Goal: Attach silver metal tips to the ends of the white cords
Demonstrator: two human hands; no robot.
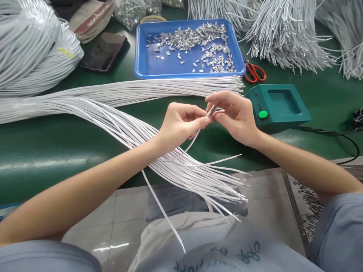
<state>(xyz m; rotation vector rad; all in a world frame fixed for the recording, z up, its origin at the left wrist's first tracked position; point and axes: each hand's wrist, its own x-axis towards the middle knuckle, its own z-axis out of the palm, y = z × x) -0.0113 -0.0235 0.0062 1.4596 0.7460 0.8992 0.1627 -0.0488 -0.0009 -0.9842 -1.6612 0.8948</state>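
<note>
My left hand point(181, 124) pinches the end of a thin white cord point(195, 139) that loops down and trails off toward my lap. My right hand point(235, 115) meets it at the fingertips and holds a small metal clip point(219, 110) against the cord's tip. Both hands hover above the green table point(56, 147), just in front of a teal box with a green button point(276, 107). A fanned bundle of white cords point(136, 134) lies under my left wrist and hangs over the table's edge.
A blue tray point(147, 64) with several loose metal clips sits behind the hands. Red-handled scissors point(254, 72) lie right of it. A black phone point(104, 51) lies at the left, beside a big cord coil point(31, 49). More cord bundles point(286, 34) fill the back right.
</note>
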